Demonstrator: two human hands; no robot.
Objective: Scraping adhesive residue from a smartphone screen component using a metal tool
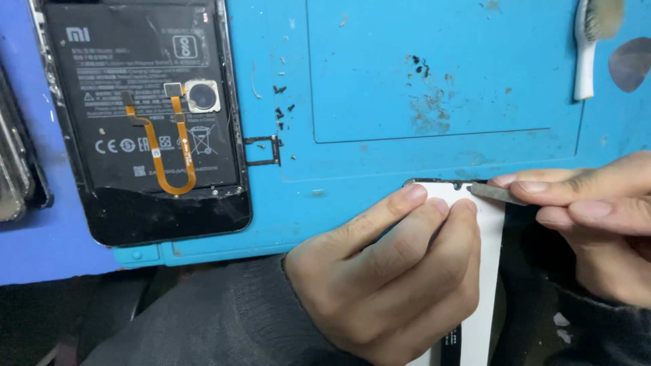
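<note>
The blue work mat (434, 81) covered most of the counter and carried scattered dark debris near its middle. At its left lay an opened phone (146, 122), back removed, black battery exposed, with an orange flex cable (163, 156) and a round sensor lying loose on top; judging by this, disassembly was already well advanced on that unit. A small card tray (263, 150) rested just beside the phone's right edge, and a white-handled brush (588, 47) lay at the upper right. At the near edge of the mat the white panel (485, 271) was held upright-tilted, its top edge resting against the mat. The left hand (386, 278) was closed around this panel, fingers pressed together across its face, thumb hidden. The right hand (597, 217) pinched a thin grey metal tool (495, 194) between thumb and forefinger, tip touching the panel's top corner, where a dark strip (441, 181) ran along the edge. That strip appeared mostly in place, so work at this edge looked barely begun.
</note>
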